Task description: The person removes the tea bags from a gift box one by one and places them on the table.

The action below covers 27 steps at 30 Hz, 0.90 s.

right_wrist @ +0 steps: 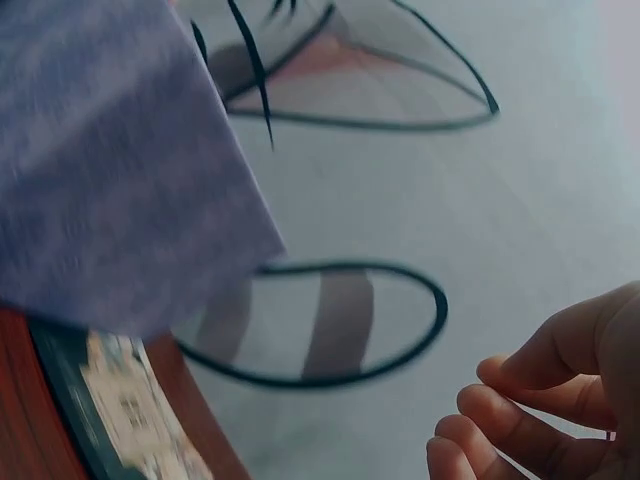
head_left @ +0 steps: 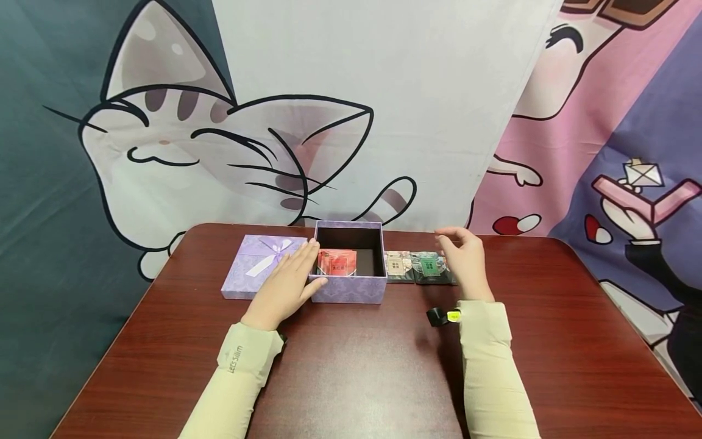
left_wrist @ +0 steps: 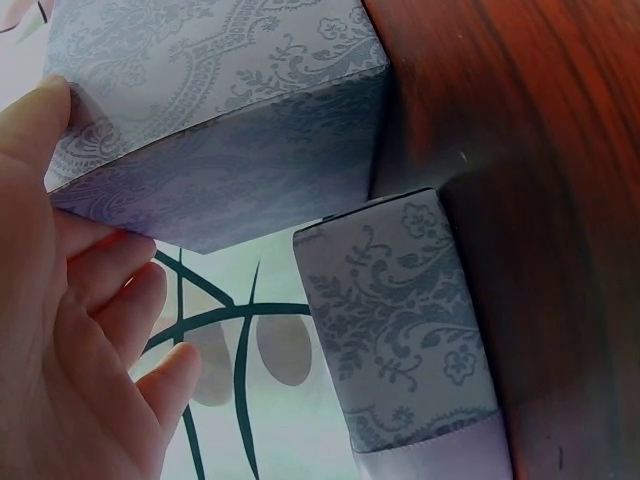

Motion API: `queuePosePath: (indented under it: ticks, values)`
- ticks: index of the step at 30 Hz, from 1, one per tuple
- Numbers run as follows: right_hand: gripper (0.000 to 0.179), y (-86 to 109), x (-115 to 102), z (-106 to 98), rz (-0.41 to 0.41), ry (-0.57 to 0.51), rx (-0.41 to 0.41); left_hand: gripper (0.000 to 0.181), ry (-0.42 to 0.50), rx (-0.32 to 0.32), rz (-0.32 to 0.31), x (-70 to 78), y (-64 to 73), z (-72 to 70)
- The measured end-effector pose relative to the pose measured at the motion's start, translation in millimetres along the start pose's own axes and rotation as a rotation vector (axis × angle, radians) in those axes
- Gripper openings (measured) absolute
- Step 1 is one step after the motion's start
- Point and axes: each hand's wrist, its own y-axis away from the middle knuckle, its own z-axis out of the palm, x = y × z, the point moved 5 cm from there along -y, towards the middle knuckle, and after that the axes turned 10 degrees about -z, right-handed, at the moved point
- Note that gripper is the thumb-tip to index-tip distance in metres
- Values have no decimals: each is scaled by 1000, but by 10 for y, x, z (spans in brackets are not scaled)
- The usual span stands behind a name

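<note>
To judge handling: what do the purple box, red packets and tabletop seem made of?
Purple box: probably paper-covered cardboard, fairly matte; crisp edges, printed pattern. Red packets: perhaps coated paper or plastic film; flat, thin-looking, finish unclear. Tabletop: wood or wood-look laminate, somewhat glossy; streaked grain, soft reflections.

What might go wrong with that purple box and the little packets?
The left hand touches the purple box, so a hard push might slide it into the cream-topped packet beside it. The red packets sit only in the left part of the box, so a bump could make them shift. And the right hand is close to the green packet, so a clumsy brush might nudge that one askew.
</note>
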Motion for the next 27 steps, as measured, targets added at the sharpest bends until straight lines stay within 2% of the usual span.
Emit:
queuePosePath:
  ticks: [5,15,20,25,27]
  values:
    - [22,49,-179,200,-56,-3,-65,76,2,-7,-9,0,4,-9]
    - [17,218,-500,647,-195,-89,-146,75,-5,5,-2,-5,2,-29]
    - [17,280,-589,812,-211,-124,-180,74,-8,7,4,0,1,-14]
    - [17,285,-631,966,-188,-173,-212,74,-13,16,12,-6,1,1]
    - [17,266,-649,1029,-184,-159,-225,74,-10,19,13,-8,0,1]
